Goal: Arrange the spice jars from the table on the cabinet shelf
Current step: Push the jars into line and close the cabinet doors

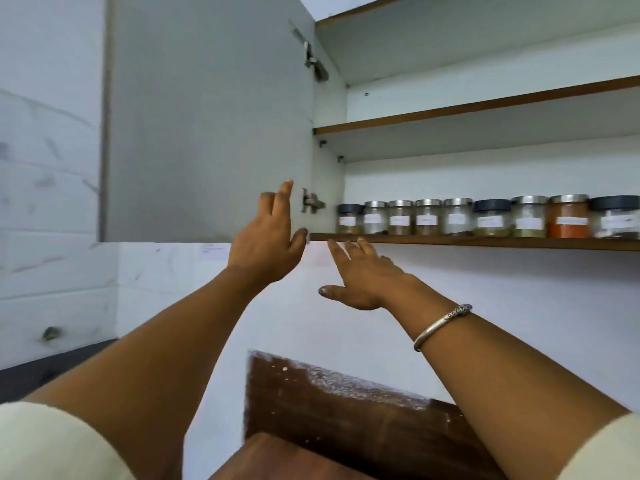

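Several glass spice jars (457,217) with white labels stand in a row on the lowest cabinet shelf (485,241). Most have steel lids, some have dark lids, and one holds orange-red powder (568,216). My left hand (268,237) is raised with spread fingers against the open cabinet door (207,116), close to its lower hinge (311,201). My right hand (363,278) is open just below the shelf's left end, fingertips near its front edge. Neither hand holds anything.
A second shelf (485,105) above the jars is bare where visible. White wall lies below the cabinet. A dark wooden table (346,410) sits low in the middle. A dark counter (52,372) and marbled tiles are at the left.
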Tool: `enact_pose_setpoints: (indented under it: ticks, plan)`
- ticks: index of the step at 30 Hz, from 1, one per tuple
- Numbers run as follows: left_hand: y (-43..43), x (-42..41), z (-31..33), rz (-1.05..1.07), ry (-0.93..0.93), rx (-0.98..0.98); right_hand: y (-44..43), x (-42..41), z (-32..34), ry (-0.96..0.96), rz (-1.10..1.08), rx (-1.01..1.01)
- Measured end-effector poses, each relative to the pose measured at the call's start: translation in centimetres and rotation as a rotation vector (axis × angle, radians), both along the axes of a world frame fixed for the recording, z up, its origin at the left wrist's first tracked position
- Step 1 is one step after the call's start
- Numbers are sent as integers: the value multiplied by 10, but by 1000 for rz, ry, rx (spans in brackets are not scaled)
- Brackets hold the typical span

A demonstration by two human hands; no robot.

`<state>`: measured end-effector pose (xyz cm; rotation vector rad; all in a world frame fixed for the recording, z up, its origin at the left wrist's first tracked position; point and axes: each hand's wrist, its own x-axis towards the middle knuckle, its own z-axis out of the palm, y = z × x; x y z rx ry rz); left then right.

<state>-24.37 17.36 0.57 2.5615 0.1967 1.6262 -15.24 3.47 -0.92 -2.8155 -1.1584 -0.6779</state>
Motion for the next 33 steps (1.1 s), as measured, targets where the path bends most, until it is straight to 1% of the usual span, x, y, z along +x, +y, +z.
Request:
enact_pose_setpoints:
  ticks: [3,7,10,12,14,16,19,23,25,30,33]
  plan:
    - [38,-43,-2,127,-103,-46,50,-36,0,-27,106,24]
    - [84,-96,-4,275,-183,-106,113,-82,-3,-29,244,66]
    - [108,-122,-6,364,-172,-179,151,-109,-7,-34,316,101]
    - [122,-132,-7,384,-137,-225,171,-125,-9,-63,351,107]
    - [132,-136,-7,351,-87,-276,185,-136,-11,-76,384,127]
    - [140,-135,-9,250,-39,-317,195,-143,-11,-68,402,157]
    - [143,-131,-16,81,-2,-322,198,-145,-11,-44,392,193]
    - [139,-130,-21,1,-53,-346,190,-141,-15,-26,364,190]
    - [135,-133,-19,-51,-85,-352,183,-138,-15,-43,370,220]
    - [109,-131,-11,-96,-102,-261,162,-130,-12,-151,449,431]
    - [88,-123,-7,-134,-133,-189,146,-122,-11,-252,519,586]
